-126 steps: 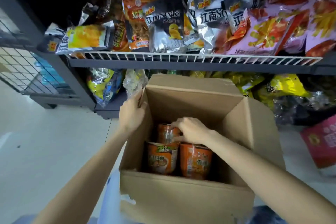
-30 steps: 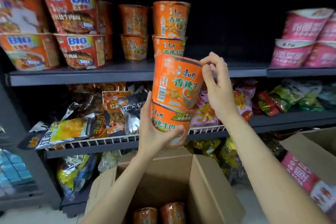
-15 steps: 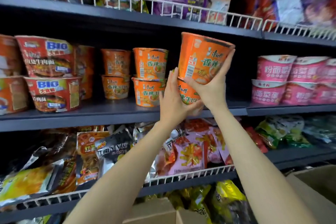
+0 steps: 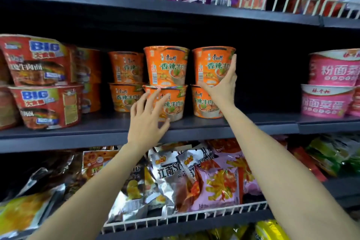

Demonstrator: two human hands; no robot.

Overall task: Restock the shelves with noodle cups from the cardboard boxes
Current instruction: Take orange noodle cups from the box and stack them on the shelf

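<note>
Two cups (image 4: 211, 82) that I was carrying half a second ago now stand stacked on the shelf (image 4: 194, 128), beside the older stacks. My right hand (image 4: 224, 82) cups the top one; left hand (image 4: 148, 121) is off, fingers spread. Next: back to the box

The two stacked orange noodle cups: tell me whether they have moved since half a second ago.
Yes. The two stacked cups went from the air in front of the shelf onto it, right of the neighbouring orange stack.
</note>
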